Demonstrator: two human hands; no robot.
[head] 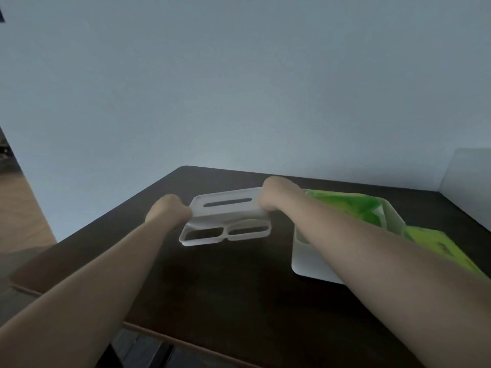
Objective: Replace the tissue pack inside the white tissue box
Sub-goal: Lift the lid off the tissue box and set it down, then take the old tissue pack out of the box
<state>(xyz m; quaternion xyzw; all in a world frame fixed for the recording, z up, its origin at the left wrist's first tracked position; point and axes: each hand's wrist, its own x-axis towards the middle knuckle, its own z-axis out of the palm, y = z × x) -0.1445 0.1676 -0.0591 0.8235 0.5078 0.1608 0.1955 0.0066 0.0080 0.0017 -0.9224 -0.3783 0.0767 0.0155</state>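
Both my hands hold the white tissue box lid [228, 205], a flat plastic cover with a narrow slot, tilted up over the dark table. My left hand [168, 211] grips its left end and my right hand [276, 193] grips its right end. Under the lid lies a white frame piece [225, 233] with two oval openings; whether it is joined to the lid I cannot tell. The open white tissue box [310, 258] stands at the right, partly behind my right forearm, with a green tissue pack [353, 205] inside it. A second green tissue pack [441, 248] lies just right of the box.
The dark brown table [225, 288] has its far edge against a pale wall and its left corner near wooden flooring. A pale upright panel [467, 179] stands at the far right of the table.
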